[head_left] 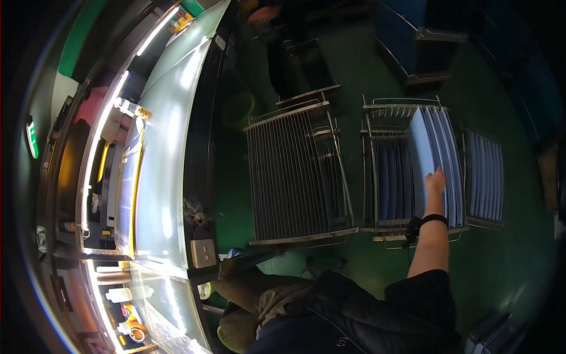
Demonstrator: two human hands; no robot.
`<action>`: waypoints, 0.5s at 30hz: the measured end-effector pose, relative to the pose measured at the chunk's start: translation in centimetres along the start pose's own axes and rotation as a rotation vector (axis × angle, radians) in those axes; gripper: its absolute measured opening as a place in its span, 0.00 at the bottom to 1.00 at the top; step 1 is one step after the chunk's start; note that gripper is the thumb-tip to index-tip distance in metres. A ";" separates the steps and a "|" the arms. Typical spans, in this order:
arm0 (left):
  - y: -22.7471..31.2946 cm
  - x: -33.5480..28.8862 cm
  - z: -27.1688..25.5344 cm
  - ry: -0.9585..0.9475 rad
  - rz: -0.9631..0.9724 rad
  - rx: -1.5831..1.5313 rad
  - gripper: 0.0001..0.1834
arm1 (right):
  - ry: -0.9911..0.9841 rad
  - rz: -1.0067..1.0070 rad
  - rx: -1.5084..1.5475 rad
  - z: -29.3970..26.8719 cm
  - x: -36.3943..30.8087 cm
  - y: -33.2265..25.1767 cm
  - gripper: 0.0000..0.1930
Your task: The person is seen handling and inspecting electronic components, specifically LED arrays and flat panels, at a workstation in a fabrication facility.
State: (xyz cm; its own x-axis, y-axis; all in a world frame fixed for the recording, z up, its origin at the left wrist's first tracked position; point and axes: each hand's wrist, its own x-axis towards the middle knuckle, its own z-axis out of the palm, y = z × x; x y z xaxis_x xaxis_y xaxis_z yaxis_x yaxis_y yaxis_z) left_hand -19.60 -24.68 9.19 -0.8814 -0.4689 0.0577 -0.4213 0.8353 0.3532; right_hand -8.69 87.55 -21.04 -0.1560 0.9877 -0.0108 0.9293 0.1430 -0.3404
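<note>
My right hand (435, 180), on an outstretched arm with a black wristband, is closed on the near edge of a light blue panel (419, 144). That panel stands upright in a metal slotted rack (407, 230), leaning slightly. Several similar blue panels (453, 159) stand close on its right, and darker ones (392, 177) fill the left side of the rack. How my fingertips sit on the panel's far face is hidden. No part of my left hand shows.
Another slotted rack (303, 237) with dark upright slats stands left of this one. More blue panels (486, 177) stand at the right. A lit glass-topped table (168, 112) runs along my left, with bottles (119, 295) and an orange tape roll (137, 334) by its near end.
</note>
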 end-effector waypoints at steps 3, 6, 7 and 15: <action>0.4 -1.7 -0.5 0.022 -0.173 -0.099 0.11 | -0.107 0.049 -0.084 0.1 -0.3 -1.5 0.14; -0.9 -4.9 -1.3 0.072 -0.371 -0.226 0.12 | -0.132 0.027 -0.142 1.2 0.2 -2.9 0.12; -2.4 -7.1 -2.0 0.105 -0.455 -0.275 0.12 | -0.160 0.017 -0.174 2.3 0.0 -3.6 0.11; -10.9 -34.9 1.8 0.598 -1.081 -0.833 0.12 | 0.117 -0.006 -0.217 -1.4 -0.9 0.5 0.10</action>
State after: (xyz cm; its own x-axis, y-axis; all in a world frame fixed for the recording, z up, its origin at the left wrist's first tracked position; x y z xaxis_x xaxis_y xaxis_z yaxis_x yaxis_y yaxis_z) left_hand 15.37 -16.87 1.64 0.0730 -0.9568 -0.2813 -0.3757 -0.2877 0.8809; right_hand -7.56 86.79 -19.87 -0.1336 0.9856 0.1038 0.9807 0.1466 -0.1297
